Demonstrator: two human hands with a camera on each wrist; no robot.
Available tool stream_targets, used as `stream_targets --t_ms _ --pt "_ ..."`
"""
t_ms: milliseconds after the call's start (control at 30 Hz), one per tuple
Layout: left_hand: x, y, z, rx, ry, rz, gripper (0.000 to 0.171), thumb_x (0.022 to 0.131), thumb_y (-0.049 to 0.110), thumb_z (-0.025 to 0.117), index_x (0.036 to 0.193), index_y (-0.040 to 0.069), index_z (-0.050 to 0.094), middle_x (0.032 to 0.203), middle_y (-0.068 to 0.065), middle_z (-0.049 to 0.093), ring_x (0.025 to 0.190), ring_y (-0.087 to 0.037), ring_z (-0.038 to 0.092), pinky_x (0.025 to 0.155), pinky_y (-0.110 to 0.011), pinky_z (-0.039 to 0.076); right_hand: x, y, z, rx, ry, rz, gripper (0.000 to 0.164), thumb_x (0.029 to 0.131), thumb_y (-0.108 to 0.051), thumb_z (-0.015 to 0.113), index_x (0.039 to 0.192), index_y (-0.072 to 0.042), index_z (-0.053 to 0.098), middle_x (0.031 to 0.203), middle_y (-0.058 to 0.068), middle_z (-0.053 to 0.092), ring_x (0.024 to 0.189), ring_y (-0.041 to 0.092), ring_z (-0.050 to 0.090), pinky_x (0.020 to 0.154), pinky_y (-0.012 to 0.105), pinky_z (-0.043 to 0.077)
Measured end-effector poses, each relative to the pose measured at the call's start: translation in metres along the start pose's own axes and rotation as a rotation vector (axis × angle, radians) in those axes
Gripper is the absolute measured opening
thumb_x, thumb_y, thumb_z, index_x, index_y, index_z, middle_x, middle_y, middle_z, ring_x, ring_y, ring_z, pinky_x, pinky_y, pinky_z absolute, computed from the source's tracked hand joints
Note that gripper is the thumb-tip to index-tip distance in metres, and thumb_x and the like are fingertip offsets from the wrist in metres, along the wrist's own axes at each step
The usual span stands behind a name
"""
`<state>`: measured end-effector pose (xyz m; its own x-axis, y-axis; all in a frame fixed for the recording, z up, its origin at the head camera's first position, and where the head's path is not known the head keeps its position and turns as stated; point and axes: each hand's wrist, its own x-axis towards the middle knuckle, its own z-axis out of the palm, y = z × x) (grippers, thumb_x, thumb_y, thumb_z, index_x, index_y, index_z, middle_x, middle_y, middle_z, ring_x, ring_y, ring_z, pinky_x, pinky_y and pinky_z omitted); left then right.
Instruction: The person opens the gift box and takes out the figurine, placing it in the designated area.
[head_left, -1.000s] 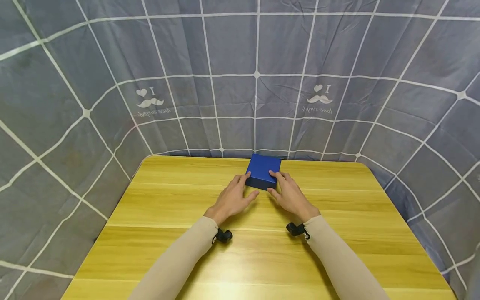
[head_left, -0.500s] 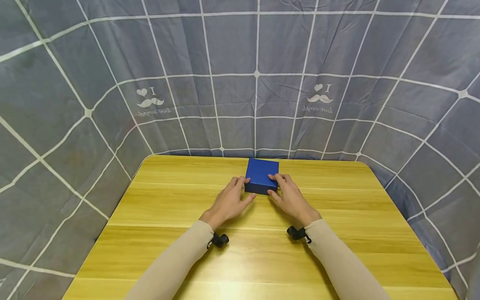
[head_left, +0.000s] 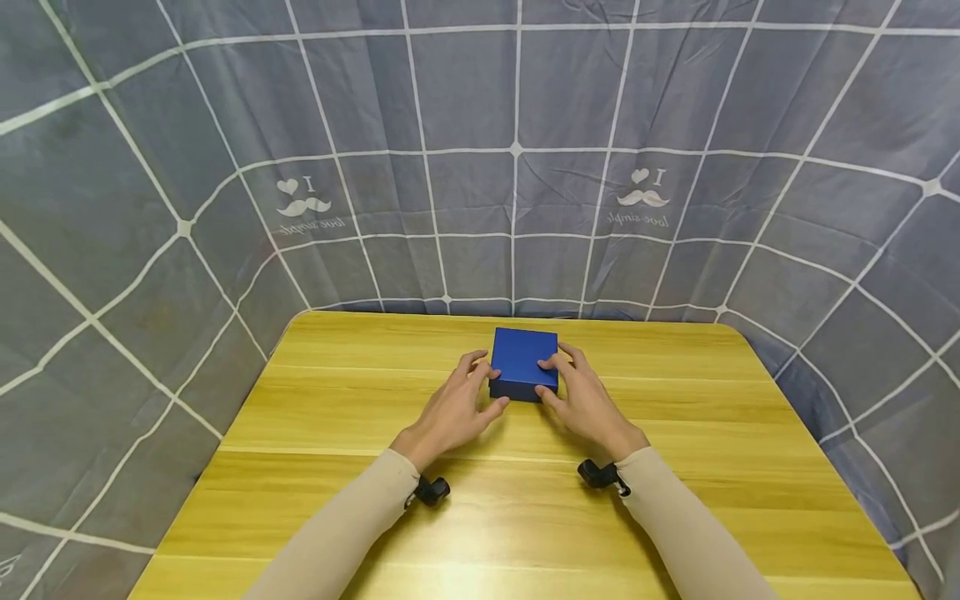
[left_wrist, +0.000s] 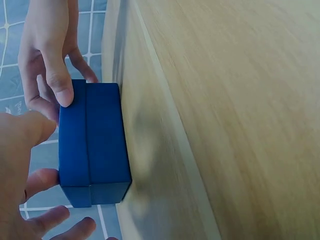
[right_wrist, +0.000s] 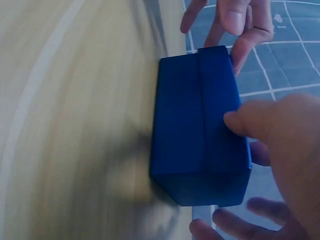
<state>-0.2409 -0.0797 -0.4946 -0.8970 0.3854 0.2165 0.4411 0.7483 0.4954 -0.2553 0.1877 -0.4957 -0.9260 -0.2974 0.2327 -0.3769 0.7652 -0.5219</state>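
Note:
A blue lidded box lies on the table near its far edge, its lid on and a seam showing along its front side in both wrist views. My left hand is at the box's front left corner. Its index fingertip touches the lid's edge, while its thumb stands off the front side. With my right hand I pinch the front right part of the lid, the thumb on the front side and the index finger on top. The box's underside and back are hidden.
The wooden table stretches toward me and to both sides. A grey curtain with white grid lines hangs behind the table and around both sides. A small black camera is strapped to each wrist.
The box has slid toward me across the table and turned slightly, so its front edge lies straighter. Both hands have come back with it.

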Motion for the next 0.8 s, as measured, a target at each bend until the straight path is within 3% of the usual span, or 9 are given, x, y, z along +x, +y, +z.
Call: stream_targets --t_ms 100,267,467,600,800 --pt "-0.001 0.001 -0.002 -0.006 -0.007 0.009 0.048 0.115 0.044 0.075 0.15 0.013 0.068 0.188 -0.016 0.037 0.153 -0.039 0.066 0.108 -0.054 0.068 0.0 -0.002 -0.002 0.012 -0.006 -0.005 0.045 0.109 -0.026 0.086 0.148 -0.008 0.074 0.188 0.029 0.034 0.162 0.057 0.054 0.129 0.073 0.05" --pt "-0.004 0.002 -0.006 0.003 -0.018 0.023 0.041 0.114 0.045 0.076 0.139 0.013 0.071 0.188 -0.014 0.04 0.155 -0.043 0.065 0.112 -0.056 0.066 -0.001 -0.004 -0.004 0.024 -0.039 -0.032 0.043 0.106 -0.024 0.088 0.142 -0.006 0.073 0.186 0.027 0.041 0.166 0.057 0.049 0.133 0.072 0.045" --pt "-0.005 0.003 -0.009 0.026 -0.019 0.056 0.036 0.115 0.044 0.076 0.136 0.015 0.071 0.182 -0.014 0.049 0.163 -0.041 0.057 0.121 -0.058 0.062 -0.003 -0.005 -0.006 0.023 -0.054 -0.047 0.044 0.106 -0.022 0.087 0.144 -0.005 0.074 0.185 0.025 0.044 0.166 0.055 0.05 0.132 0.07 0.048" --pt "-0.006 0.002 -0.011 0.035 -0.023 0.067 0.041 0.113 0.044 0.078 0.142 0.016 0.07 0.18 -0.014 0.051 0.164 -0.039 0.056 0.122 -0.058 0.061 -0.005 -0.008 -0.008 0.014 -0.065 -0.052 0.044 0.105 -0.021 0.088 0.143 -0.005 0.074 0.184 0.025 0.045 0.165 0.055 0.051 0.131 0.069 0.049" --pt "-0.005 -0.001 -0.012 0.061 -0.06 0.055 0.071 0.111 0.051 0.079 0.17 0.018 0.057 0.185 -0.012 0.045 0.168 -0.039 0.051 0.129 -0.058 0.056 -0.01 -0.012 -0.009 -0.004 -0.082 -0.058 0.044 0.104 -0.023 0.088 0.142 -0.006 0.074 0.184 0.025 0.045 0.164 0.054 0.053 0.13 0.07 0.05"
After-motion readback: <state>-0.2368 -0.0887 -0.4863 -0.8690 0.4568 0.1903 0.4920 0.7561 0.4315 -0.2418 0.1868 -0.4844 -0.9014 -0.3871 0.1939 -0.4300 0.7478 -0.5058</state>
